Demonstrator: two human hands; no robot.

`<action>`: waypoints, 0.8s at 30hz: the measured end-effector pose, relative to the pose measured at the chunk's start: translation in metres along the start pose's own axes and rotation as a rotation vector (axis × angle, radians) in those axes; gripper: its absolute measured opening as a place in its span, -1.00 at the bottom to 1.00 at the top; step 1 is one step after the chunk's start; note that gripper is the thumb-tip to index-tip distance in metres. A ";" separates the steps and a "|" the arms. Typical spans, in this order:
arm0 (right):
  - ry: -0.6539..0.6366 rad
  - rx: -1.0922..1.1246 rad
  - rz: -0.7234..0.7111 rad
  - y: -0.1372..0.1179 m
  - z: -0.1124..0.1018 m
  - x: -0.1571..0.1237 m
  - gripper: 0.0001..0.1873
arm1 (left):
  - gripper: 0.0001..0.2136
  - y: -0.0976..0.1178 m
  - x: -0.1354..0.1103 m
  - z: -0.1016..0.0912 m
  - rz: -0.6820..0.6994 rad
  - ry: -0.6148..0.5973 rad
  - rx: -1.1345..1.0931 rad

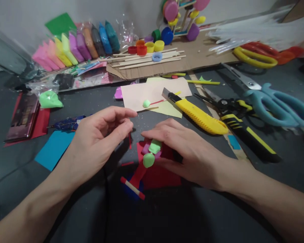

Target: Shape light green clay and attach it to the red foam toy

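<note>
My right hand (184,152) is closed around a small craft piece (152,152) made of light green clay lumps, a purple bit and red paper. A red strip runs down from it to a wooden stick with red ends (132,188) lying on a blue scrap. My left hand (101,138) hovers just left of the piece with fingers loosely curled and thumb and forefinger close together; nothing shows between them. A small green clay ball (146,103) rests on a cream paper sheet (142,94) beyond the hands.
A yellow utility knife (197,114), black-yellow pliers (243,125) and teal scissors (276,104) lie to the right. Coloured clay packs (78,47), bottle caps (147,47) and wooden sticks (149,59) sit at the back on cardboard. A blue paper square (53,148) lies left.
</note>
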State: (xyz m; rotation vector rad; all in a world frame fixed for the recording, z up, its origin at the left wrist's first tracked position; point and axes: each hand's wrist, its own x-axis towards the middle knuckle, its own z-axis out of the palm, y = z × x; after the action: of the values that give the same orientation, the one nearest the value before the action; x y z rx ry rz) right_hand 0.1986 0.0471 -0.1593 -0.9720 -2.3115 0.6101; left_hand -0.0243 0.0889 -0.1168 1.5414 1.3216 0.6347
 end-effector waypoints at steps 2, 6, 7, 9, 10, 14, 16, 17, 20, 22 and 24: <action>0.019 -0.089 0.004 -0.002 0.001 -0.001 -0.51 | -0.84 0.003 -0.001 -0.001 0.049 0.050 0.038; 0.118 -0.313 0.126 -0.008 0.005 -0.004 -0.53 | -0.83 0.012 -0.005 -0.001 0.174 0.214 0.116; 0.141 -0.346 0.142 -0.010 0.007 -0.005 -0.52 | -0.83 0.015 -0.008 0.000 0.208 0.267 0.152; 0.147 -0.359 0.147 -0.013 0.009 -0.008 -0.46 | -0.81 0.020 -0.017 0.003 0.237 0.326 0.265; 0.136 -0.344 0.149 -0.014 0.009 -0.009 -0.43 | -0.84 0.021 -0.023 0.005 0.261 0.382 0.332; 0.139 -0.253 0.161 -0.016 0.005 -0.014 -0.64 | -0.91 0.020 -0.053 0.016 0.437 0.291 0.445; 0.183 -0.242 0.139 -0.017 0.002 -0.016 -0.81 | -0.89 0.014 -0.064 0.024 0.453 0.199 0.411; 0.198 -0.239 0.131 -0.017 0.001 -0.016 -0.85 | -0.90 0.011 -0.067 0.028 0.445 0.124 0.403; 0.208 -0.260 0.134 -0.019 0.001 -0.018 -0.83 | -0.92 0.000 -0.069 0.041 0.366 -0.016 0.383; 0.194 -0.285 0.143 -0.020 0.001 -0.020 -0.83 | -0.89 -0.005 -0.067 0.048 0.226 -0.088 0.279; 0.186 -0.289 0.153 -0.020 0.000 -0.021 -0.86 | -0.84 -0.006 -0.068 0.052 0.047 -0.184 0.129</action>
State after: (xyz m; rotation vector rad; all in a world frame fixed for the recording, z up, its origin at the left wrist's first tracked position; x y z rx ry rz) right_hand 0.2005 0.0187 -0.1543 -1.2901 -2.2101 0.2334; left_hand -0.0013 0.0077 -0.1293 1.6966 1.2091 0.4314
